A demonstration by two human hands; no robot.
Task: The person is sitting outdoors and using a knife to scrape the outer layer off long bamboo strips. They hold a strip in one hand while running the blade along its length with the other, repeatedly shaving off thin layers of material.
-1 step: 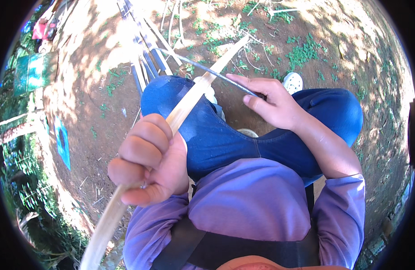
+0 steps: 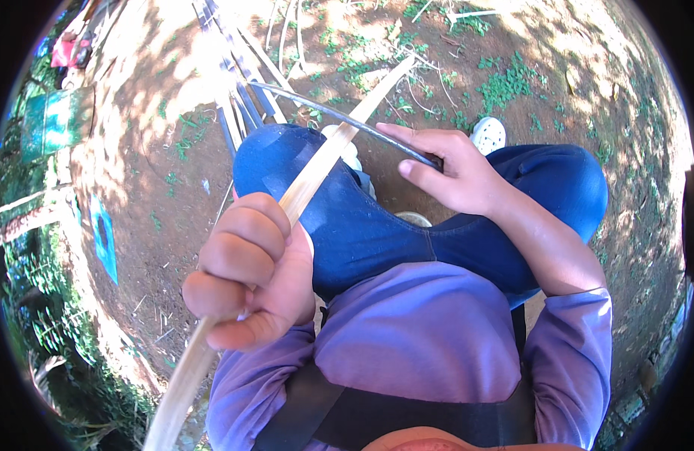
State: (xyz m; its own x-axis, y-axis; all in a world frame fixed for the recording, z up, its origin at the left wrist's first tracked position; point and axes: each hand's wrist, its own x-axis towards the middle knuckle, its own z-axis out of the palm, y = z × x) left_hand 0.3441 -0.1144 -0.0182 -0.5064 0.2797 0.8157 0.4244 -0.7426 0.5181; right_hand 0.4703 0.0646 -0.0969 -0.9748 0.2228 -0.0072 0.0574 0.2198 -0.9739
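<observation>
My left hand [image 2: 249, 267] is closed in a fist around a long pale strip of split wood or bamboo [image 2: 311, 180]. The strip runs from the lower left, through the fist, up to a pointed end beyond my knees. In my right hand [image 2: 456, 169] is a long, narrow knife [image 2: 377, 134], its handle mostly hidden by the fingers. Its dark blade points to the upper left and lies across the strip, near the upper end. Thumb and forefinger stretch along either side of the blade's base.
Several long strips [image 2: 245, 90] lie in a bundle on the ground beyond my left knee [image 2: 275, 154]. Thin shavings [image 2: 422, 94] are scattered ahead on the brown soil. A white shoe [image 2: 488, 137] shows near my right knee. A blue sheet [image 2: 104, 237] lies at the left.
The knife blade has turned slightly and shows more of its flat side. My left hand and the strip have shifted a little to the right.
</observation>
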